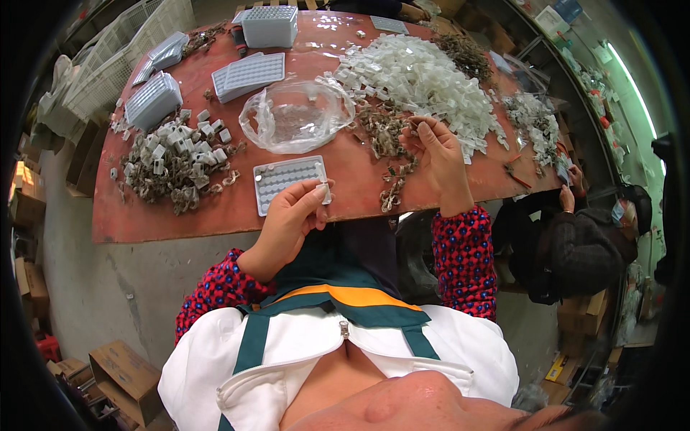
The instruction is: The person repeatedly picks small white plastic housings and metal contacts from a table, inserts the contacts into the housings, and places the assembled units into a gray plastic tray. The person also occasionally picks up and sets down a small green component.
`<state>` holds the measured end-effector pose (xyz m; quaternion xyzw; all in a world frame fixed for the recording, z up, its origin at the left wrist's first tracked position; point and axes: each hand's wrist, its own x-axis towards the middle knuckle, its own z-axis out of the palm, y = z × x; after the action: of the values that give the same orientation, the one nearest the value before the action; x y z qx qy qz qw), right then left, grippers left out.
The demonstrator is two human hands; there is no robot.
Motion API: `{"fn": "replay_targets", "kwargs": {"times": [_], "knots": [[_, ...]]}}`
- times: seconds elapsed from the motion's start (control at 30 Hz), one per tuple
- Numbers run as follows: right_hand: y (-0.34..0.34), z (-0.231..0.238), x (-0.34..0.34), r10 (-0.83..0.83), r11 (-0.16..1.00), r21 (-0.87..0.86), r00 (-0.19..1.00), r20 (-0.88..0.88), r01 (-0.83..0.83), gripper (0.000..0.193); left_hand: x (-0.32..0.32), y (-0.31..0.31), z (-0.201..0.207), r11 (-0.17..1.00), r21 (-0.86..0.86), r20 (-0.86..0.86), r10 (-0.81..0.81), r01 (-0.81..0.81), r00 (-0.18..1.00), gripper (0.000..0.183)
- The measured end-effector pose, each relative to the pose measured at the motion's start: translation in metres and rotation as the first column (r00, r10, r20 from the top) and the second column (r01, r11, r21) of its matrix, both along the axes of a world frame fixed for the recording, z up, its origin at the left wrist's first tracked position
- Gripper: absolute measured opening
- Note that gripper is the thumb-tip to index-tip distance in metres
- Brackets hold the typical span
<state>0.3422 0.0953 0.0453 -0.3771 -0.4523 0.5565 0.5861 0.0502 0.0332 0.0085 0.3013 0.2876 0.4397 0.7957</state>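
My left hand [293,210] is closed near the table's front edge, pinching a small white plastic piece [321,185] over the right side of a pale grey pocketed tray [267,204]. A few white pieces lie in that tray along its upper and right edges. To the right, my right hand [440,154] is closed, thumb against forefinger, beside a heap of tangled brown-grey bits [381,129]. Something small and dark shows at its fingertips, too small to name. A wide pile of translucent white plastic pieces [410,75] lies just beyond it.
The red table [165,223] also bears a clear plastic bag [296,118], stacked grey trays [269,27] and white pieces with brown-grey bits [176,161] at left. Pliers [516,176] lie near the right edge, where another person [582,241] works. Cartons [126,377] stand on the floor.
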Motion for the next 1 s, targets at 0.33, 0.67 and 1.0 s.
{"fn": "replay_targets", "kwargs": {"times": [0.33,0.67,1.0], "knots": [[-0.061,0.000,-0.074,0.027,0.980,0.184,0.975,0.220,-0.069,0.024,0.005,-0.002,0.026,0.998,0.046,0.207,-0.051,0.042,0.977,0.034],[-0.082,0.025,-0.097,-0.374,0.797,0.594,0.680,0.630,-0.112,0.025,-0.001,-0.010,0.024,0.964,0.259,-0.091,-0.034,0.057,0.995,0.021],[-0.097,0.029,-0.098,-0.437,0.773,0.606,0.536,0.722,-0.185,0.027,0.004,-0.021,0.013,0.937,0.333,-0.006,0.114,-0.105,0.994,0.017]]}}
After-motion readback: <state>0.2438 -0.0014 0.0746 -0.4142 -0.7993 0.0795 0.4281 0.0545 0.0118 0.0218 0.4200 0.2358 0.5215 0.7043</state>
